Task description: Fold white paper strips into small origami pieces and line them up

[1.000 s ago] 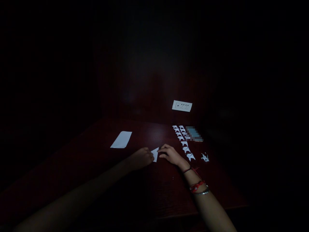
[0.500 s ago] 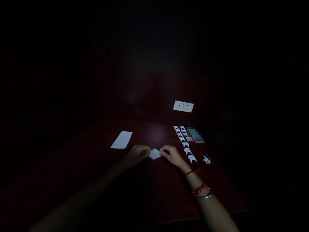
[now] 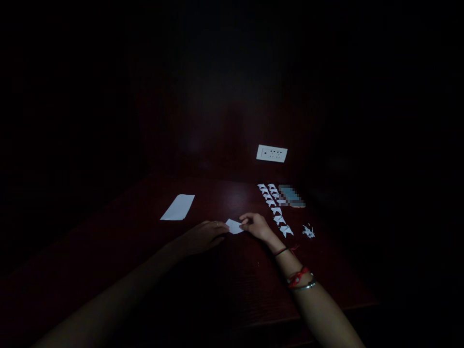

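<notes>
1. We see a small white paper piece [image 3: 234, 226] on the table [image 3: 213, 193], lying between the two hands and touched by both.
2. The right hand [image 3: 258, 226], with fingers bent, pinches the piece's right corner between thumb and fingertip.
3. The left hand [image 3: 203, 236] has its fingertips at the opposite corner, the thumb apart below; we cannot tell whether it grips or merely presses.
4. Done: beyond the right hand and to its right, we find folded pieces [image 3: 277, 211] ranged in a long row, with a shorter row [image 3: 271, 187] beside its far end. The dim light forbids a sure count.
5. In progress: we judge the piece between the hands to be only partly folded, its outline being plainer than that of the ranged ones.
6. Left over: beyond the left hand and slightly to its left lies flat white paper [image 3: 178, 208], which we take to be unused; the number of sheets is unclear.
7. Right of the right hand we note a small heap of white scraps [image 3: 309, 231].
</notes>
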`<state>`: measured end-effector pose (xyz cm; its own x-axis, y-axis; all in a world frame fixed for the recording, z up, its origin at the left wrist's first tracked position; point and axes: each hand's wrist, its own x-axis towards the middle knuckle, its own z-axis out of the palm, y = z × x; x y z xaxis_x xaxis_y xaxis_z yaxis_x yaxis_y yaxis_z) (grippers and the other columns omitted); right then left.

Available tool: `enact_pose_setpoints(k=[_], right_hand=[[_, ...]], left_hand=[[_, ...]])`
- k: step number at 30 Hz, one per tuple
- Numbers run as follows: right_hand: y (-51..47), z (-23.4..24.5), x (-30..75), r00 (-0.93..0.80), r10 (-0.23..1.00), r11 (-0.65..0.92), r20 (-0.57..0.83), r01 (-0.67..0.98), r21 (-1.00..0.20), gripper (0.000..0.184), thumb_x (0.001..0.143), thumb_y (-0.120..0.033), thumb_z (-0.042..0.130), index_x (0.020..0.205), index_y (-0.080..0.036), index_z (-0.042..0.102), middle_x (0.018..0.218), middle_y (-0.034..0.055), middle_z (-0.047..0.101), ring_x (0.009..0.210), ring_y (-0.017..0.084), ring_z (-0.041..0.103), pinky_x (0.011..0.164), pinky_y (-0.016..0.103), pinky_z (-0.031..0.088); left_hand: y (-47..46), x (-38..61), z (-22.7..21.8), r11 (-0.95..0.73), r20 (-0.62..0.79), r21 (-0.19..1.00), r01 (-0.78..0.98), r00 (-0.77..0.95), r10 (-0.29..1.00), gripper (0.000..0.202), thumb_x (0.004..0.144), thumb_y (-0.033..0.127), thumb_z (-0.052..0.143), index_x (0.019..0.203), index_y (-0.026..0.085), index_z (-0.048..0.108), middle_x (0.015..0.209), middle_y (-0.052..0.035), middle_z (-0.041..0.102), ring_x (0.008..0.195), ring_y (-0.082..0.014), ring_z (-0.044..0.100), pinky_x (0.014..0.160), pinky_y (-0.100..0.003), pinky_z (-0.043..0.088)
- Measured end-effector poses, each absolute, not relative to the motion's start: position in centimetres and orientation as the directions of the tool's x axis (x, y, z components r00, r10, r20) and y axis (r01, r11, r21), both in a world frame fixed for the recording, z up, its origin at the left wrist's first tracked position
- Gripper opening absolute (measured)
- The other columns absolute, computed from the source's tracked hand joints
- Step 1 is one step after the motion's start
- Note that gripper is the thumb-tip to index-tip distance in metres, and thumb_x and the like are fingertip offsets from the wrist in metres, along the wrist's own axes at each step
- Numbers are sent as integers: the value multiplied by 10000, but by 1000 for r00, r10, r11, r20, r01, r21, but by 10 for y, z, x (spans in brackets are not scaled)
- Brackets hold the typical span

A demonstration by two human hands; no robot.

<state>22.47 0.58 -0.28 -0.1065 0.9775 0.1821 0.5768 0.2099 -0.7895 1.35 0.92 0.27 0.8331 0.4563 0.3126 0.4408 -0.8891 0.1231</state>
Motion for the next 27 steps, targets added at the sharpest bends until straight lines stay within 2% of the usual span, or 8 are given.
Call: enact_pose_setpoints(k=[2, 5, 9, 13, 16, 21, 24, 27], right_hand=[[7, -2, 224, -71, 980, 196, 188, 534, -822, 303, 573, -181, 582, 874, -154, 580, 787, 16, 590, 684, 108, 524, 648, 224, 412], [7, 3, 225, -108, 974, 225, 198, 432, -873, 270, 630, -206, 542, 892, -149, 576, 878, 36, 584, 769, 120, 526, 701, 245, 413], [-1, 16, 232, -333, 926, 285, 179, 303, -909, 295, 686, -162, 484, 976, -154, 538, 965, 57, 567, 802, 118, 529, 695, 246, 419], [-12, 27, 238, -585, 810, 270, 47, 301, -915, 301, 725, -117, 418, 1008, -141, 520, 883, 55, 599, 820, 122, 544, 727, 267, 413], [-16, 29, 238, -640, 764, 376, 78, 345, -860, 289, 707, -107, 450, 981, -144, 534, 900, 53, 594, 861, 132, 536, 740, 264, 407], [-16, 25, 233, -633, 739, 600, 230, 465, -651, 135, 682, -183, 528, 779, -149, 615, 822, 34, 593, 745, 110, 541, 682, 214, 402], [-14, 19, 230, -587, 766, 609, 264, 529, -591, 148, 702, -241, 515, 754, -141, 610, 708, 11, 584, 655, 91, 518, 608, 188, 383], [-11, 12, 226, -503, 822, 555, 268, 601, -575, 178, 715, -268, 489, 745, -126, 592, 627, -8, 552, 569, 73, 467, 530, 170, 345]], left_hand=[[8, 14, 3, -886, 304, 151, 438, 832, 464, 249, 814, 226, 369, 1048, 233, 452, 1041, -13, 497, 945, -152, 450, 818, -280, 315], [6, 15, 6, -885, 304, 186, 426, 832, 464, 212, 822, 208, 344, 975, 215, 490, 965, -14, 512, 873, -138, 477, 778, -258, 342], [2, 15, 12, -885, 340, 215, 414, 817, 465, 236, 824, 205, 342, 1026, 193, 464, 1002, -35, 485, 863, -133, 481, 762, -246, 359], [1, 15, 13, -910, 327, 200, 362, 851, 411, 273, 828, 210, 349, 1081, 208, 450, 1132, -40, 423, 981, -141, 433, 834, -253, 324], [3, 13, 13, -915, 286, 207, 346, 873, 395, 274, 825, 191, 354, 1074, 212, 466, 1120, -28, 453, 1011, -132, 422, 860, -241, 306], [0, 9, 20, -905, 213, 221, 364, 887, 409, 297, 827, 165, 338, 1097, 216, 450, 1126, -16, 478, 1035, -123, 415, 885, -247, 286], [-6, 6, 26, -903, 185, 206, 377, 892, 414, 311, 812, 144, 351, 1085, 242, 463, 1162, 3, 455, 1055, -133, 403, 885, -262, 285], [-11, 4, 29, -906, 166, 200, 374, 898, 407, 332, 792, 127, 362, 1081, 252, 469, 1199, 8, 418, 1027, -133, 431, 860, -251, 308]])
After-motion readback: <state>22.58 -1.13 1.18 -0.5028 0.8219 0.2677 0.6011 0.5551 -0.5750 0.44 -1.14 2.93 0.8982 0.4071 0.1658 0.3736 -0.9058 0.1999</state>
